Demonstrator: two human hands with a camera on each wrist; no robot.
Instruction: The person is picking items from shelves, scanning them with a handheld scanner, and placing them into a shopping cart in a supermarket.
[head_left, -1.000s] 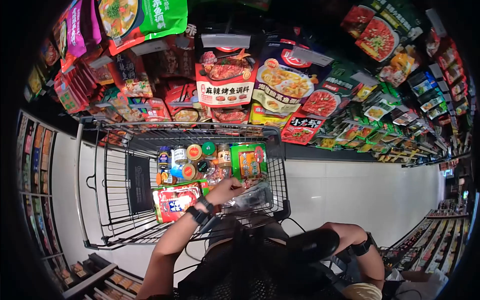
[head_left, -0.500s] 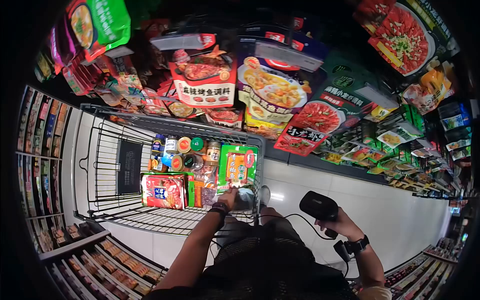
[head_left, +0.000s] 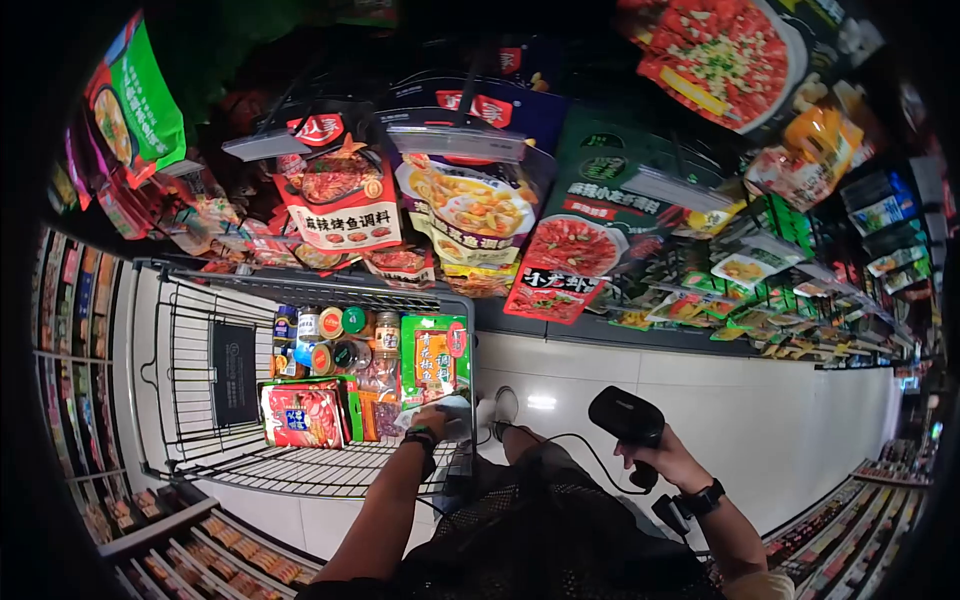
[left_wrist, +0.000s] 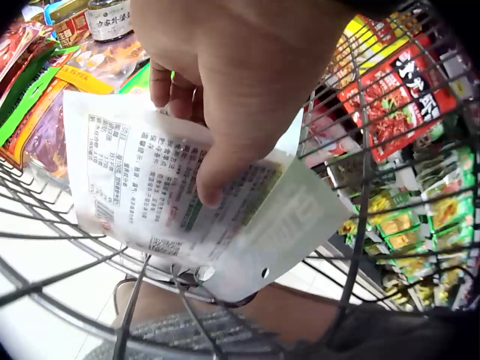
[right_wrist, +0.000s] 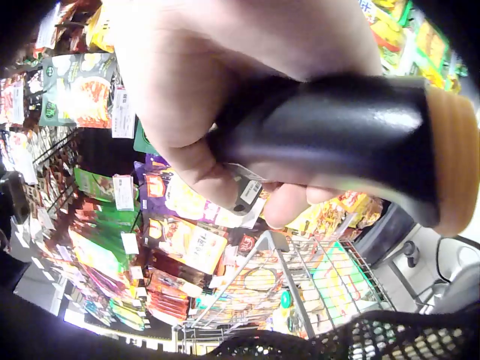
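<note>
Left hand [left_wrist: 225, 82] pinches a white sachet [left_wrist: 187, 202], right hand [right_wrist: 225, 82] grips the barcode scanner [right_wrist: 337, 142]; flatten the label first.

Cart [head_left: 190, 330] left half free

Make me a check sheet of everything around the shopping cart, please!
Surface: wire shopping cart, white tiled floor under it.
Job's things: white packet, printed side up, at the cart's near corner; black handheld scanner.
Clutter: jars and bottles, green pouch, red pouch in the cart.
Hands: left hand holds the white packet; right hand grips the scanner's handle.
Cables: black cable runs from the scanner.
Surroundings: hanging sauce packets, more shelves on the left.
</note>
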